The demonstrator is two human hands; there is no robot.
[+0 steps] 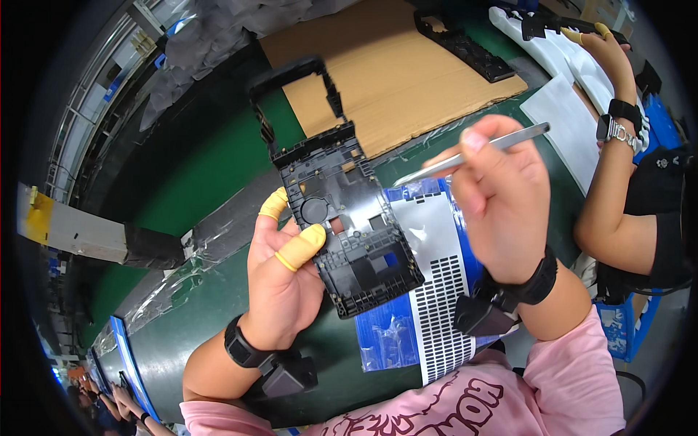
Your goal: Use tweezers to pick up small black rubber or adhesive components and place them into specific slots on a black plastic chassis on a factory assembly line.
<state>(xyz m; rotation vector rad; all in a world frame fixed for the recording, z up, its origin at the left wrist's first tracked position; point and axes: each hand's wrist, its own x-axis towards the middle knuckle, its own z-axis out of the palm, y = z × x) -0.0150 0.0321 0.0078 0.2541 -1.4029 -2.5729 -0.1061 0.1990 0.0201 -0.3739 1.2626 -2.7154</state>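
My left hand [273, 298], with yellow finger cots on thumb and a finger, grips a black moulded plastic housing [360, 192] by its left edge. The part is tilted, and an open rectangular frame [289, 73] extends from its far end. Metal tweezers [509, 139] are pinched in my right hand [512, 207], to the right of the housing. Their tip points left, just off the housing's edge; I cannot make out anything between the tips. Below the tweezers lies a pale sheet [429, 236] with rows of small black rectangular pieces, partly on a blue board [389, 341].
Brown cardboard [392, 65] covers part of the green bench [174, 349], with another black plastic frame [465, 47] on it. At right a co-worker's arm [614, 182] reaches over white sheets [563, 123]. A grey-white bar with a black-wrapped end [94, 236] juts in from the left.
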